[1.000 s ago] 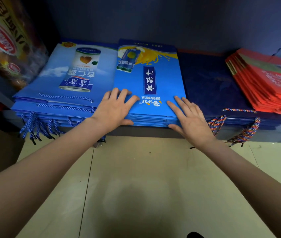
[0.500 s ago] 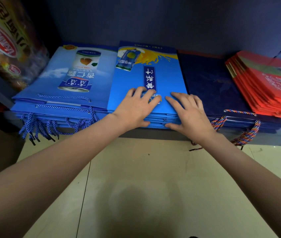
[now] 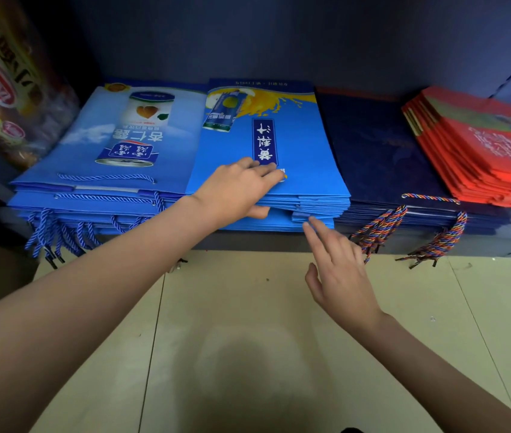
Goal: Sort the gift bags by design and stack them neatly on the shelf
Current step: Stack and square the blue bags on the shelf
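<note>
Withdrawn from the stack top since half a second ago, the right hand [image 3: 343,276] is being held open, fingertips touching the front edges of the bright blue juice bags [image 3: 279,145] on the shelf [image 3: 279,243]. Upper bags are being pinched by the left hand [image 3: 235,192], fingers above, thumb beneath. Leftward are lying light blue bags [image 3: 104,142]; rightward, navy bags [image 3: 373,145], then red bags [image 3: 482,145].

Bag stacks [image 3: 279,170] edge-to-edge; floor [image 3: 248,339] open.
</note>
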### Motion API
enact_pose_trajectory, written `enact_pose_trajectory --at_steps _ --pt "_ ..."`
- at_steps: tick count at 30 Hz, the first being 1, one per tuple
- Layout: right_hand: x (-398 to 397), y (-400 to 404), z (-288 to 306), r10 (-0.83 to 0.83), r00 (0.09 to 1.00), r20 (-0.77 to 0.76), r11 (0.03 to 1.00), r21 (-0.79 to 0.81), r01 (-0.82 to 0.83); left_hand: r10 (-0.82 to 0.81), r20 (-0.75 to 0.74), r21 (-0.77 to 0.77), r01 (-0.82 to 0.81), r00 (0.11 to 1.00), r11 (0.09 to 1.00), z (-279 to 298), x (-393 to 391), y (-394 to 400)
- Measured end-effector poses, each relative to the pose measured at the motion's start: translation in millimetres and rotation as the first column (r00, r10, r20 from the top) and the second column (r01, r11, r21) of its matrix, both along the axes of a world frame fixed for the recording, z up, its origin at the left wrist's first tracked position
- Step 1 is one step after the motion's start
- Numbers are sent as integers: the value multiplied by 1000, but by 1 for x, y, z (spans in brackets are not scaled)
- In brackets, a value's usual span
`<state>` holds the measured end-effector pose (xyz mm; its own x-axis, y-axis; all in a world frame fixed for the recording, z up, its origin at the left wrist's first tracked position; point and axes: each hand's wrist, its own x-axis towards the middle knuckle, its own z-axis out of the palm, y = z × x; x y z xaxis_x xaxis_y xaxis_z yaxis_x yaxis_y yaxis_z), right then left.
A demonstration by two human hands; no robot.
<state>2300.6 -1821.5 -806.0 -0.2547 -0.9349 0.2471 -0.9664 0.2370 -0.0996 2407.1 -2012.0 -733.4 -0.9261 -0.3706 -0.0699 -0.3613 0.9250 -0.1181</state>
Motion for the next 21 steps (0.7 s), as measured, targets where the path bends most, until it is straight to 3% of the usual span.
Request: enact_pose_trajectory --at_steps 5,11,17,21 --pt "-3 -10 1 -51 996 -76 997 49 55 12 -45 23 -11 999 1000 4 0 -2" --pt "7 -24 0 -94 995 -40 993 71 97 2 -47 20 -1 999 1000 7 0 -2" --pt "9 -26 4 -108 974 200 994 47 101 0 -87 2 1 996 1000 9 1 -2" --pt "15 -37 15 -135 895 425 990 91 106 7 -103 -27 -10 995 1000 3 2 3"
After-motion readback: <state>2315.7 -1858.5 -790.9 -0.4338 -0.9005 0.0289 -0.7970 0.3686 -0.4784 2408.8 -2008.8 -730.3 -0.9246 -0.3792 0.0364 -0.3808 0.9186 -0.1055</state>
